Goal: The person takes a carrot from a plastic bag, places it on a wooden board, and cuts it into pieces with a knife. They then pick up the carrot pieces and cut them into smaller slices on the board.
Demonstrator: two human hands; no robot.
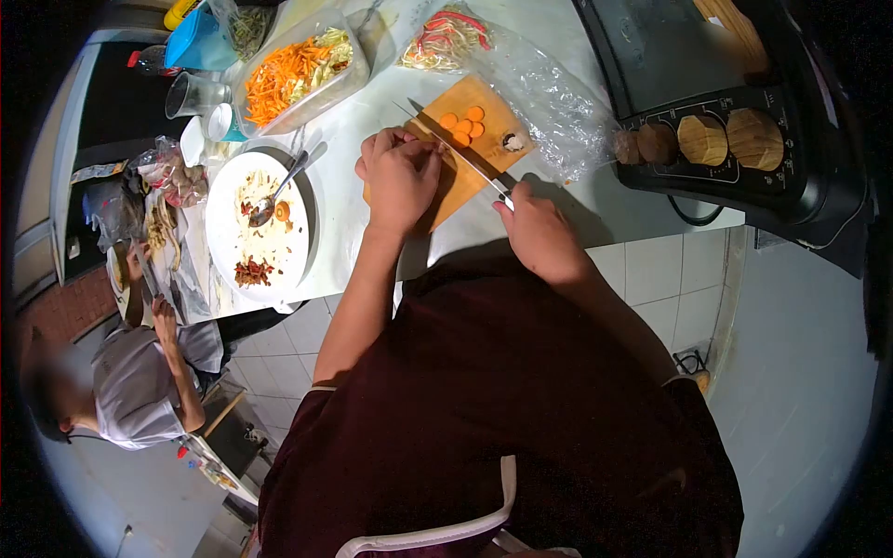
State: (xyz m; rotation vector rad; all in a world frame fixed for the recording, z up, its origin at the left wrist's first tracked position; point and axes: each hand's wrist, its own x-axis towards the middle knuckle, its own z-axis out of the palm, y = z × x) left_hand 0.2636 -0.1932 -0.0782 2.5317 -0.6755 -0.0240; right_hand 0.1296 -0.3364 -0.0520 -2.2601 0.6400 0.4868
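Note:
My right hand (pixel 539 232) is wrapped round the handle of a knife (pixel 479 169), whose blade lies slantwise over a wooden cutting board (pixel 456 197). On the board's left part my left hand (pixel 400 177) has its fingers curled together beside the blade; what they press on is mostly hidden. Several round orange carrot slices (pixel 462 126) rest on the board beyond the blade. A small pale piece with a dark rim (pixel 513 142) sits near the board's right corner.
Left are a white plate (pixel 223 232) with food scraps and a spoon (pixel 265 209), and a tub (pixel 321 104) of shredded vegetables. A plastic bag (pixel 558 102) lies beyond the board; a black appliance (pixel 791 181) stands right. Another person (pixel 139 381) works at far left.

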